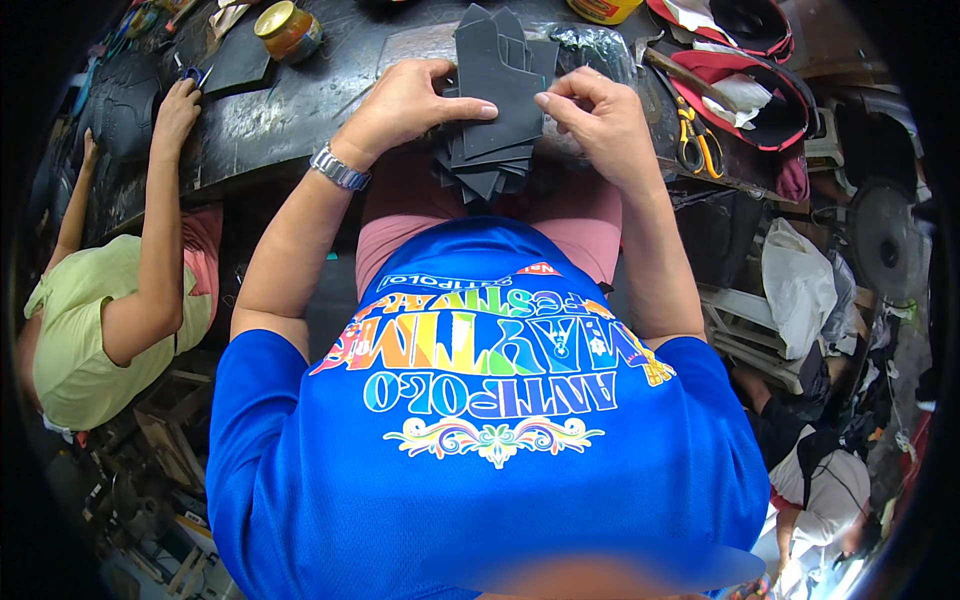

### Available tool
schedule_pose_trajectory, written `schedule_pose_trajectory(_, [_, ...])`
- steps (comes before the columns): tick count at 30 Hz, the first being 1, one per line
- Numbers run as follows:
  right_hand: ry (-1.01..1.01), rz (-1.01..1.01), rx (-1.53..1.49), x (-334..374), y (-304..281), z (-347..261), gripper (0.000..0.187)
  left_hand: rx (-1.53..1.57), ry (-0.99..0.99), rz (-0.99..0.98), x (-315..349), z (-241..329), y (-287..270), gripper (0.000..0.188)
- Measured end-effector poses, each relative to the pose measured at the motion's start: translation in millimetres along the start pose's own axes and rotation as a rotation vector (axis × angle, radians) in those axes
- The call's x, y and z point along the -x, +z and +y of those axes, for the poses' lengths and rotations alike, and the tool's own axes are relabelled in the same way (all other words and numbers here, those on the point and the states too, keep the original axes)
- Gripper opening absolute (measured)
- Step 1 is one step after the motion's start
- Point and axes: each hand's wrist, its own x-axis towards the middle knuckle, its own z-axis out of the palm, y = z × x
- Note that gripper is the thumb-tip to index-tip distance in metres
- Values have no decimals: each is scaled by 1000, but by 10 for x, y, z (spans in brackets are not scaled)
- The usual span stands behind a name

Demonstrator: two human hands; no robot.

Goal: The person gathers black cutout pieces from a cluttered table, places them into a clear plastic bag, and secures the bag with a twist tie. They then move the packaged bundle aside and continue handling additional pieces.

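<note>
A flat black cut-out piece (pixel 500 85), like leather or synthetic sheet with a notched top end, lies uppermost on a fanned stack of similar black pieces (pixel 490 172) at the table's near edge. My left hand (pixel 400 105) grips its left side, thumb laid across the top and fingers behind. At the right edge of the piece, my right hand (pixel 602 118) has thumb and forefinger pinched together. Whatever is between those fingertips is too small to make out. A metal-banded watch (pixel 340 167) is on my left wrist.
Right of my hands lie yellow-and-black scissors (pixel 698 143) and red-edged black items (pixel 765 100). Clear plastic (pixel 595 50) lies behind. A jar (pixel 287 32) stands far left on the dark table (pixel 260 135). A co-worker (pixel 110 310) at left holds small scissors (pixel 193 72).
</note>
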Motion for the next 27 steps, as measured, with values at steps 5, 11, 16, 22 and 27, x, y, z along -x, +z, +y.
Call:
schedule_pose_trajectory(5, [-257,139,429,-100,10,-4,12,-111,3,15,-47,34,60,54])
schedule_pose_trajectory(11, [-104,148,305,17,-350,98,16,-83,23,38,-54,-65,67,57])
schedule_pose_trajectory(16, [96,159,88,125,-418,58,16,-31,-18,37,-58,-92,95,60])
schedule_pose_trajectory(22, [17,22,-2,-110,18,-117,17,-183,96,97,-54,-34,77,63])
schedule_pose_trajectory(27, [-34,-95,87,-367,391,-2,21,-80,178,85,-46,-80,145,58])
